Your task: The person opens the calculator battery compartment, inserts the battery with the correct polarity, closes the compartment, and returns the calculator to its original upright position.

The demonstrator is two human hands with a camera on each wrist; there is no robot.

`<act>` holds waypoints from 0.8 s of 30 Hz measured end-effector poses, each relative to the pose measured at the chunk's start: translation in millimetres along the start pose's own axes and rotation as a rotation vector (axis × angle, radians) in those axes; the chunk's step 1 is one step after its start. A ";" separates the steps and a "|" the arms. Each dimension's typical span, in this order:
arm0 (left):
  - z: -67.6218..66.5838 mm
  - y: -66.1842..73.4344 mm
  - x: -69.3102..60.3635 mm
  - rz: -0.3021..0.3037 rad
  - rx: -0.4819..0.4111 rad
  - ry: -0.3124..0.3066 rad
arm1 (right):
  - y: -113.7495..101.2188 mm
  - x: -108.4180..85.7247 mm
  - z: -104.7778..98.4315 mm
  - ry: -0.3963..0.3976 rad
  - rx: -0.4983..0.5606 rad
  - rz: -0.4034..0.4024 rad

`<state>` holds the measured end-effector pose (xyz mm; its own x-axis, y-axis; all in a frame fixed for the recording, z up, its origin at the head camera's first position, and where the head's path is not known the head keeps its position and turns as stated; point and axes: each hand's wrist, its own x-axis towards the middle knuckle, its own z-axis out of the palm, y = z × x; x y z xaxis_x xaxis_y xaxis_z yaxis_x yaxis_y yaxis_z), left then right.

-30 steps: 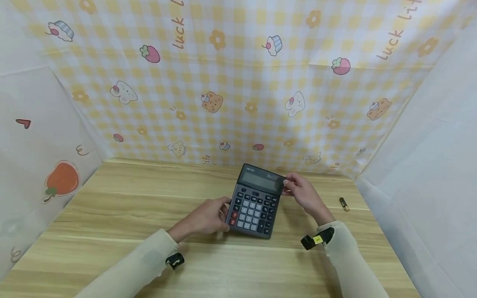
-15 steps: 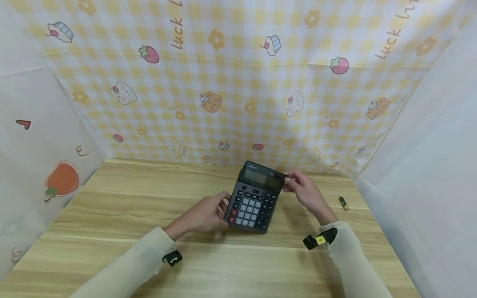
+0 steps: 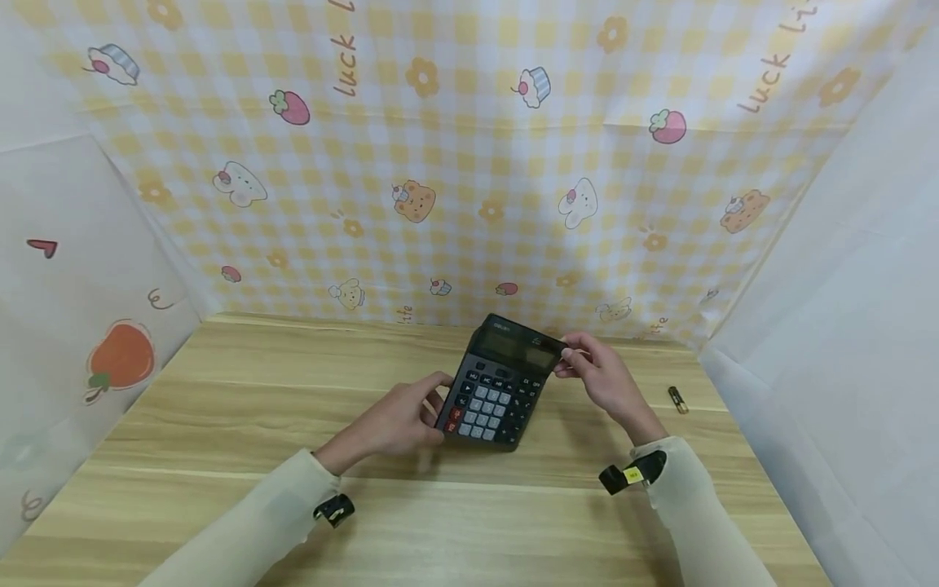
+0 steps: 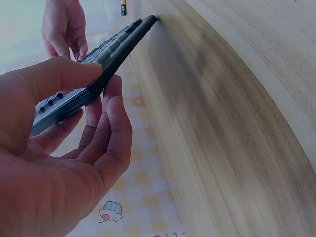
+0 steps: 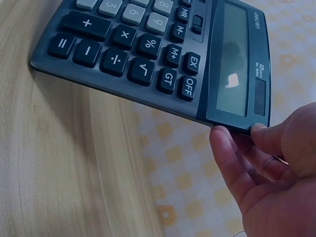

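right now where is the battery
In the head view, the battery lies on the table, right of the right hand, near the white side wall.

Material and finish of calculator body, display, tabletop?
Calculator body: likely hard plastic, dark satin finish; soft sheen, moulded-looking edges.
Display: glossy transparent cover, plastic or glass unclear; it mirrors a bright patch.
Tabletop: wood or wood-look laminate, low sheen; streaky grain fits either.

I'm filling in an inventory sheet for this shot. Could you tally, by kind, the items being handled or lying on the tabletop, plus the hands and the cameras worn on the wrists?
Desktop calculator: 1
Battery: 1
Left hand and right hand: 2
Left wrist camera and right wrist camera: 2
Total: 6
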<state>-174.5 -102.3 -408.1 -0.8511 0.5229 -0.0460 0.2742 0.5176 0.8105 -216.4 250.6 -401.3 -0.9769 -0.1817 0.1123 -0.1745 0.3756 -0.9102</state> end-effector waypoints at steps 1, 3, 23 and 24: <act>-0.3 0.1 -0.3 0.002 -0.002 0.004 | -0.2 0.1 0.0 0.002 0.004 -0.006; -0.8 0.3 -0.5 0.015 -0.006 0.010 | -1.0 0.5 -0.1 0.004 0.011 -0.018; -2.6 -1.3 -2.2 0.109 0.023 0.021 | -0.9 -1.8 -1.2 0.044 -0.035 -0.054; -2.6 -1.7 -2.4 0.113 0.022 0.021 | -0.4 -1.9 -1.0 0.046 -0.039 -0.060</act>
<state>-174.0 -106.2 -407.8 -0.8234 0.5647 0.0569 0.3784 0.4715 0.7965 -214.7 251.7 -400.8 -0.9690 -0.1631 0.1857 -0.2370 0.4009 -0.8849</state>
